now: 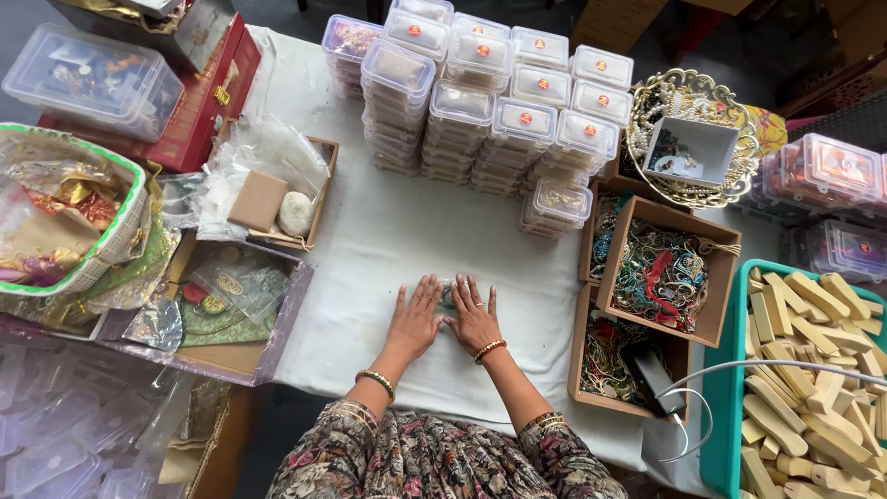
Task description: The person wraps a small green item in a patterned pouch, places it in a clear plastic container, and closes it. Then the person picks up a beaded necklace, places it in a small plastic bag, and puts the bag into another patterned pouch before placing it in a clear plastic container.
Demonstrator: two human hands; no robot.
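Patterned sleeves (434,457) fill the bottom edge of the head view, and from them two forearms with beaded bangles reach forward onto a white cloth (370,240) that covers the table. Both hands lie palm down, side by side, with fingers stretched flat and slightly spread, gripping nothing: the left hand (413,321) and the right hand (474,319) almost meet at the thumbs. Between the inner fingers, just under their tips, a small greenish packet (447,293) shows only as a sliver; it lies flat on the cloth, pressed from both sides, but too little of it is visible to tell its long axis or which way it points. Well beyond the fingertips stand stacks of clear lidded boxes (480,92) with small red stickers on their lids. Off to the right of the right hand's fingers sit open cardboard boxes (661,273) full of tangled coloured threads, beyond them a gold wire basket (691,139) with pearl strings, and further right a teal crate (730,370) heaped with pale wooden blocks. Left of the left hand's fingers lies a shallow tray (226,319) with green fabric and plastic pouches, and beyond that a small box (277,194) holding clear bags, a brown card and a pale stone.
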